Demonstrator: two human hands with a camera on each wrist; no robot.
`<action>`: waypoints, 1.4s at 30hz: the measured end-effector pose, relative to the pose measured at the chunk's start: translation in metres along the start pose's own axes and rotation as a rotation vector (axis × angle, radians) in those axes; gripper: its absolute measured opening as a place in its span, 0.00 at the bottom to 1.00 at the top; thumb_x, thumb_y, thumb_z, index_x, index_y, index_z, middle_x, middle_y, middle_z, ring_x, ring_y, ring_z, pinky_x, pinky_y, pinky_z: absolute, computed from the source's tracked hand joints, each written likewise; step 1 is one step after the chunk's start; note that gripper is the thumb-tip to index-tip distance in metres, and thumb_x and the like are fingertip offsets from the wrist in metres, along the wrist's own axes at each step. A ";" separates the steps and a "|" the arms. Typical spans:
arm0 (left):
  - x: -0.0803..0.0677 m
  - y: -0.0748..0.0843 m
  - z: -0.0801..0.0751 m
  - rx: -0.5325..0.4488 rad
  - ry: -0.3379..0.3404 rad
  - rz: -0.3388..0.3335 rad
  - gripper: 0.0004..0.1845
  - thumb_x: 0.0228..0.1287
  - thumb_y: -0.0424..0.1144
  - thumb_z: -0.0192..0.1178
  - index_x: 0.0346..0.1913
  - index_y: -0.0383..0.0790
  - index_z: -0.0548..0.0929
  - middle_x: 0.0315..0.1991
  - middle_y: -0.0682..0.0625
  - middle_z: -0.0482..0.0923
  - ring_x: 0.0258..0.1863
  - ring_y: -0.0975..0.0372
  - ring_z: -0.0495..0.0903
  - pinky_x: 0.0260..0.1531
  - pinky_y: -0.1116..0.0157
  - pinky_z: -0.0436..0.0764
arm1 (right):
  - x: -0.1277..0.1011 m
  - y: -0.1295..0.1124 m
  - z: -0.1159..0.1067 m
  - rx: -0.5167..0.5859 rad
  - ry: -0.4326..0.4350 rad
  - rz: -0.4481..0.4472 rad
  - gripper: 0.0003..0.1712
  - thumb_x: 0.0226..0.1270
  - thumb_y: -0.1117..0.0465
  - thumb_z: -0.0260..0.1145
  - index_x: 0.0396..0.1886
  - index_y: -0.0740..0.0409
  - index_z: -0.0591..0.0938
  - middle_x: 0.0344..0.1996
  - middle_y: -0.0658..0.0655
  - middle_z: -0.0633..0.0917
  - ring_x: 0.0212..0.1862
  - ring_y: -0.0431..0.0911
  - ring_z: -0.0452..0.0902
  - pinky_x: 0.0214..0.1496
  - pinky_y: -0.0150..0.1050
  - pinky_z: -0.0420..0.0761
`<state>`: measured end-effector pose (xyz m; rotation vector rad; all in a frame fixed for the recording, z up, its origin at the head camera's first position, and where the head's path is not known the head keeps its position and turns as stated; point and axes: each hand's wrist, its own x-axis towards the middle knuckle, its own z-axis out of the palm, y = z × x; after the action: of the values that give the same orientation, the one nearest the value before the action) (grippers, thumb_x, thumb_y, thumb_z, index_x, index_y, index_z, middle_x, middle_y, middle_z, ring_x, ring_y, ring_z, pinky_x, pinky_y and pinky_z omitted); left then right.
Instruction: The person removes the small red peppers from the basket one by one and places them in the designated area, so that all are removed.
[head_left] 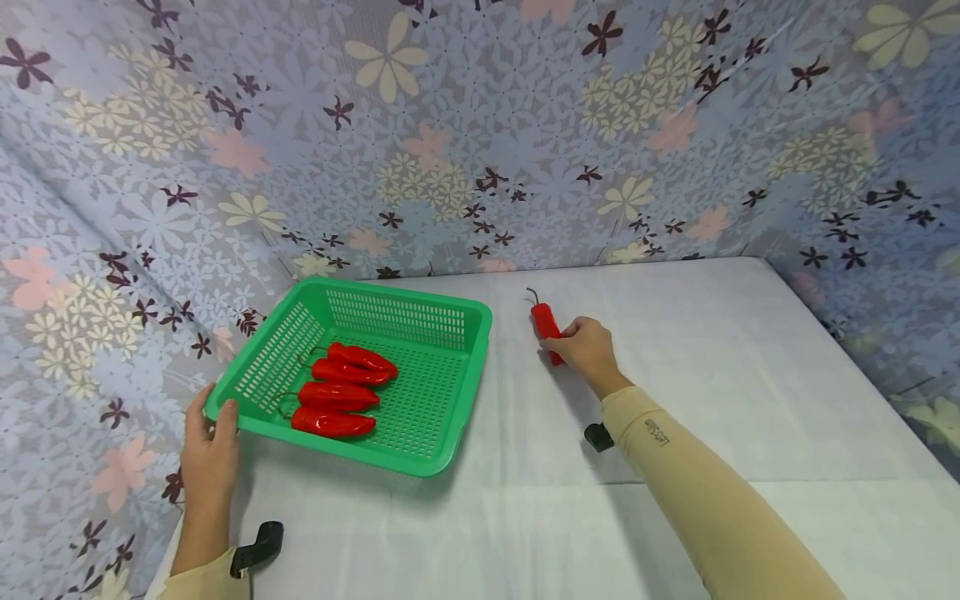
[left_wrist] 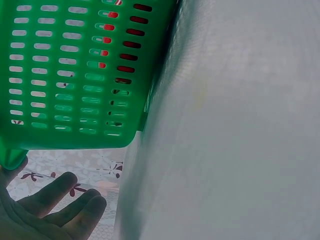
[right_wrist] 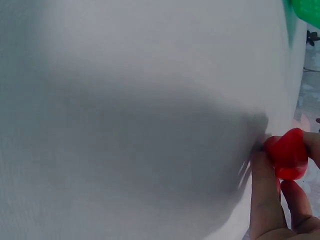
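Note:
A green slotted basket (head_left: 442, 392) sits on the left of the white table and holds several red peppers (head_left: 337, 396). My left hand (head_left: 210, 446) grips its near left corner, thumb on the rim. In the left wrist view the basket wall (left_wrist: 75, 75) fills the top left, with the fingers (left_wrist: 55, 205) below it. A lone red pepper (head_left: 544, 323) with a curled stem lies on the table right of the basket. My right hand (head_left: 588, 350) curls round its near end. The right wrist view shows the pepper tip (right_wrist: 287, 152) pinched between fingers (right_wrist: 262, 195).
A white cloth covers the table (head_left: 712, 375). Floral fabric (head_left: 450, 125) hangs behind and along both sides, close to the basket's left edge. The wrist camera mounts (head_left: 258, 546) show near each forearm.

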<state>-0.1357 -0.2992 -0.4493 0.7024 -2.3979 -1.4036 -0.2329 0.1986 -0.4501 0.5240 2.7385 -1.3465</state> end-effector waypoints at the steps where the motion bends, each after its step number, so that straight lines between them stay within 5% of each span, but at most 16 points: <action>1: 0.000 0.000 0.000 0.000 0.000 0.002 0.34 0.76 0.62 0.42 0.80 0.58 0.54 0.76 0.38 0.59 0.70 0.39 0.63 0.61 0.36 0.64 | 0.000 -0.001 0.000 -0.008 -0.006 0.005 0.20 0.60 0.54 0.76 0.38 0.63 0.77 0.36 0.61 0.82 0.37 0.51 0.75 0.34 0.38 0.77; 12: 0.004 -0.002 -0.001 -0.011 -0.017 0.014 0.35 0.76 0.62 0.43 0.80 0.59 0.54 0.76 0.39 0.57 0.70 0.39 0.62 0.62 0.37 0.65 | 0.001 0.000 -0.003 -0.021 -0.041 0.010 0.42 0.58 0.43 0.76 0.60 0.65 0.70 0.48 0.65 0.80 0.45 0.54 0.78 0.46 0.45 0.81; 20: 0.005 -0.003 -0.001 0.011 -0.003 0.023 0.35 0.76 0.62 0.42 0.80 0.57 0.54 0.76 0.37 0.57 0.70 0.37 0.62 0.62 0.36 0.63 | 0.012 -0.001 -0.005 0.067 0.098 -0.195 0.62 0.53 0.41 0.79 0.79 0.58 0.56 0.71 0.68 0.65 0.66 0.61 0.67 0.62 0.56 0.74; 42: 0.004 -0.003 -0.001 0.007 -0.016 0.009 0.34 0.77 0.62 0.42 0.81 0.58 0.53 0.75 0.36 0.58 0.69 0.37 0.64 0.61 0.36 0.64 | 0.006 -0.012 -0.007 0.118 0.090 -0.194 0.62 0.54 0.40 0.79 0.80 0.54 0.56 0.73 0.64 0.65 0.68 0.60 0.67 0.61 0.56 0.75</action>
<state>-0.1376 -0.3033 -0.4512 0.6834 -2.4160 -1.4026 -0.2418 0.1996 -0.4379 0.3399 2.8585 -1.5717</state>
